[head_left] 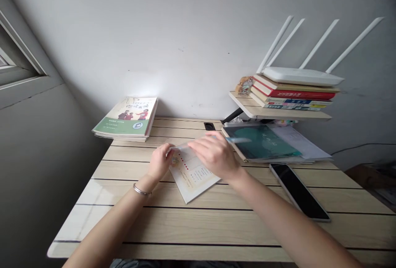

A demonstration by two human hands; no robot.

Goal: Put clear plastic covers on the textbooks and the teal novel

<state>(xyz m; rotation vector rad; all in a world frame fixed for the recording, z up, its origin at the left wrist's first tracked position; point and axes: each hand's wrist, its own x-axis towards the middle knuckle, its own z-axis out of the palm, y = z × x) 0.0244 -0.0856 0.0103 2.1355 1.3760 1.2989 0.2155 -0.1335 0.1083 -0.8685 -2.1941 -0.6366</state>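
The printed card (193, 173) is my landmark: it lies flat on the wood-grain desk (185, 226), directly beneath both hands, within easy reach of each. At its top corner, my left hand (159, 161) pinches one end of a slim translucent stick (238, 140), while my right hand (213, 155) curls closely over its length. Open desk separates the card from a smartphone (298, 191) to its right; a teal notebook (261, 142) lies farther off, and beyond the card, a router (301, 76) tops books on a wall shelf (278, 113).

We find a stack of textbooks (125, 118) on the table (247, 226) at far left, and at upper right a white router (302, 76) atop books (292, 95) on a small shelf (278, 112), with a black smartphone (298, 191) lying at right.
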